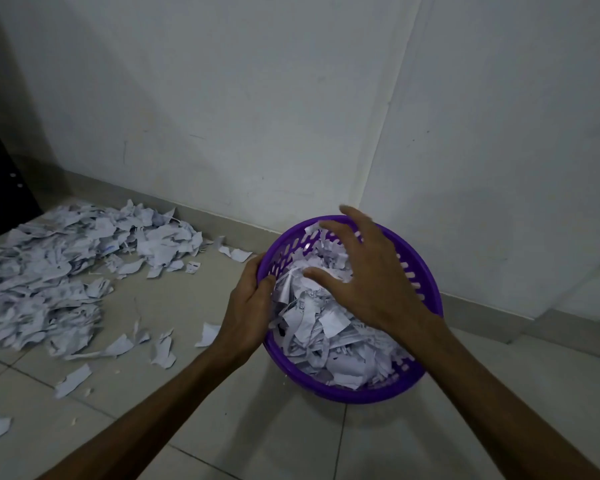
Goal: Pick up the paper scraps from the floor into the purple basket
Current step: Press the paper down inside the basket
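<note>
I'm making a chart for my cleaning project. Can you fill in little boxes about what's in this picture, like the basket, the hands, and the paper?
basket: purple basket, round with slotted walls, standing on the tiled floor near the wall corner
inside basket: heaped with torn paper scraps
left hand: grips the basket's left rim
right hand: fingers spread, over the paper in the basket
paper on floor: big pile at the left by the wall, plus loose bits scattered nearer the basket
job: not done yet, lots of paper remains on the floor
</note>
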